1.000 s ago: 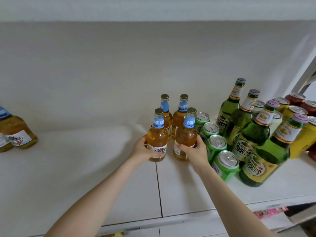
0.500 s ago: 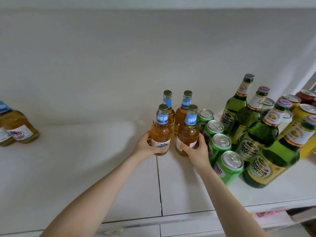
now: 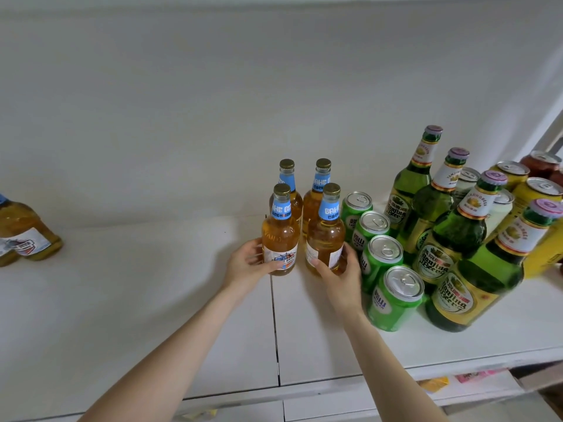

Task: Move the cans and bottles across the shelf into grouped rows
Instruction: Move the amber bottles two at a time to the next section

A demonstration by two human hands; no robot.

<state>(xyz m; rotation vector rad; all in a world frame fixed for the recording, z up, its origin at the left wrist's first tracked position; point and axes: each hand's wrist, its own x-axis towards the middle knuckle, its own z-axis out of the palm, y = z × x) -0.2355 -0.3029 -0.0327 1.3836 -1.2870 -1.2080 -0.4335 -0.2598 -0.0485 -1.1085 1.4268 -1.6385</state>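
On the white shelf (image 3: 152, 300) several amber bottles with blue neck labels stand upright in a tight square. My left hand (image 3: 248, 264) grips the front left amber bottle (image 3: 280, 233) low on its body. My right hand (image 3: 341, 275) grips the front right amber bottle (image 3: 325, 233) the same way. Two more amber bottles (image 3: 316, 190) stand just behind them. Right of my right hand runs a diagonal row of green cans (image 3: 385, 260).
Several tall green beer bottles (image 3: 457, 236) stand right of the cans, with yellow cans (image 3: 536, 193) and red cans (image 3: 540, 162) behind. Two amber bottles (image 3: 24, 236) stand at the far left. The shelf's front edge (image 3: 335, 382) is close below.
Both hands have pushed the two front amber bottles back, tight against the rear pair. The view has shifted slightly left.
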